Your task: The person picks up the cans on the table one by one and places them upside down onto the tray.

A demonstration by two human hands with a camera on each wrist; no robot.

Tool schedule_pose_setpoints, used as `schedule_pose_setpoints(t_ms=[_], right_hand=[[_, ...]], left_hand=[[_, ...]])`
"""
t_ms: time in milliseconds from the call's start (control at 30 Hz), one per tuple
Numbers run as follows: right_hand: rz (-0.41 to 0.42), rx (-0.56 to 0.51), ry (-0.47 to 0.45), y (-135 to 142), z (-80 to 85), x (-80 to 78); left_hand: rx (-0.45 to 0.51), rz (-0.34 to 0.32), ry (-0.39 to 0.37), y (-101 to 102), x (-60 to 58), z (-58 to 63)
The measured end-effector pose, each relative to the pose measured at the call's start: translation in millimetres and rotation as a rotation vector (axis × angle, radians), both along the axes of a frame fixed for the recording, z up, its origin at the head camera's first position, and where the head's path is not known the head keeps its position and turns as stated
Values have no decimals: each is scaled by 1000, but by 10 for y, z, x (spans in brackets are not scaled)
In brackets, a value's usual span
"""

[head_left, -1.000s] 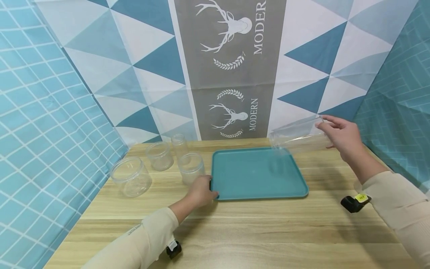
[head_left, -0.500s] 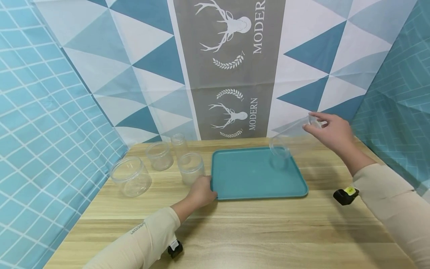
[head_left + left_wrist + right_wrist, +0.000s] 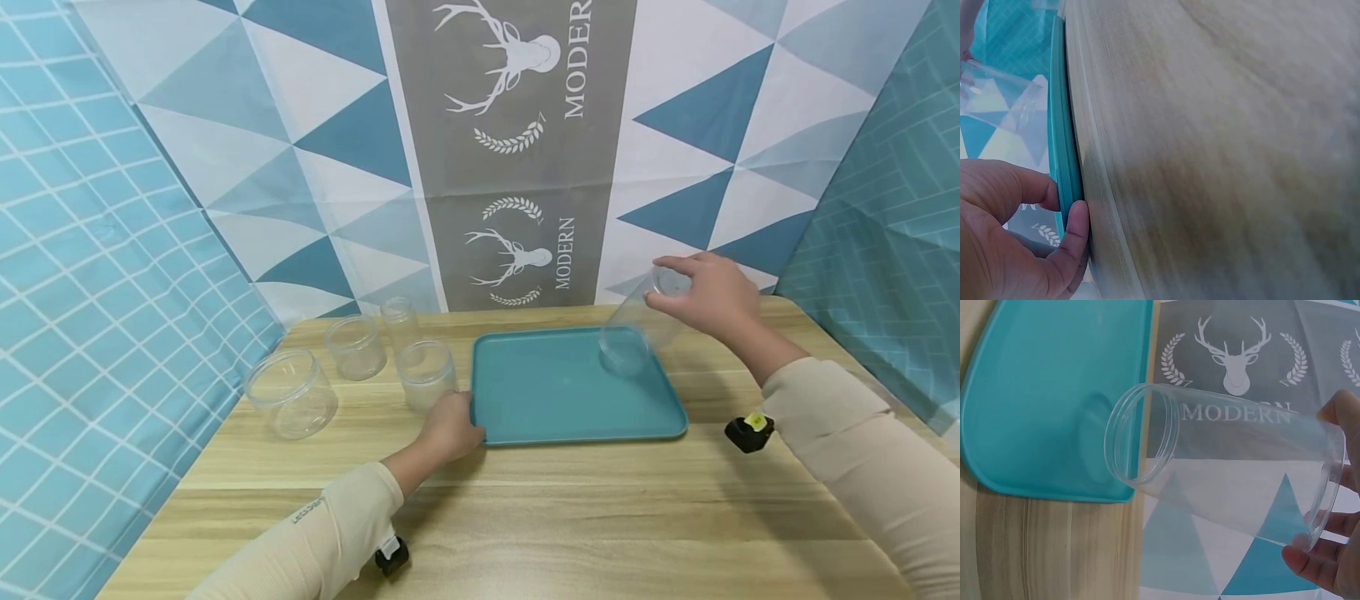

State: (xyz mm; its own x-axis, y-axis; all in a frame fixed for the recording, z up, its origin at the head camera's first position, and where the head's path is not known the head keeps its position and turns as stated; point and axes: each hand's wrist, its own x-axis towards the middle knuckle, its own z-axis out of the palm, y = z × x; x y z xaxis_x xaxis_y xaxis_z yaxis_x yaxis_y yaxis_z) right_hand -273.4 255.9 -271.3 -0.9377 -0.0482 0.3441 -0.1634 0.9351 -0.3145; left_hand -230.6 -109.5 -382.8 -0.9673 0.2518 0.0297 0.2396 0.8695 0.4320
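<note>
My right hand (image 3: 711,293) grips a tall clear jar (image 3: 639,321) by its base end. The jar is tilted, its open threaded mouth pointing down and left over the right part of a teal tray (image 3: 562,396). In the right wrist view, fingertips spread around the base of the jar (image 3: 1235,462), and nothing shows inside it. At the tray's left side, near the front corner, my left hand (image 3: 450,427) holds the rim. The left wrist view shows thumb and finger of the hand (image 3: 1016,231) pinching the tray edge (image 3: 1063,137).
Several open clear jars stand left of the tray: a wide one (image 3: 292,396), a short one (image 3: 357,350), a slim one (image 3: 400,321) and one (image 3: 426,375) right beside my left hand. Patterned cloth (image 3: 517,167) rises behind the wooden table (image 3: 525,517).
My right hand has moved left and tipped the jar more steeply, its mouth lower over the tray's right part. The left hand stays on the tray rim.
</note>
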Motion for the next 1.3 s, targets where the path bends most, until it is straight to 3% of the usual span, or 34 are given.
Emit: schedule_pose_setpoints(t_ms=[533, 1300], right_hand=[[13, 114, -20, -107, -43, -153], [9, 124, -46, -267, -117, -402]], left_hand=[[14, 8, 5, 11, 7, 5], [26, 9, 31, -7, 8, -2]])
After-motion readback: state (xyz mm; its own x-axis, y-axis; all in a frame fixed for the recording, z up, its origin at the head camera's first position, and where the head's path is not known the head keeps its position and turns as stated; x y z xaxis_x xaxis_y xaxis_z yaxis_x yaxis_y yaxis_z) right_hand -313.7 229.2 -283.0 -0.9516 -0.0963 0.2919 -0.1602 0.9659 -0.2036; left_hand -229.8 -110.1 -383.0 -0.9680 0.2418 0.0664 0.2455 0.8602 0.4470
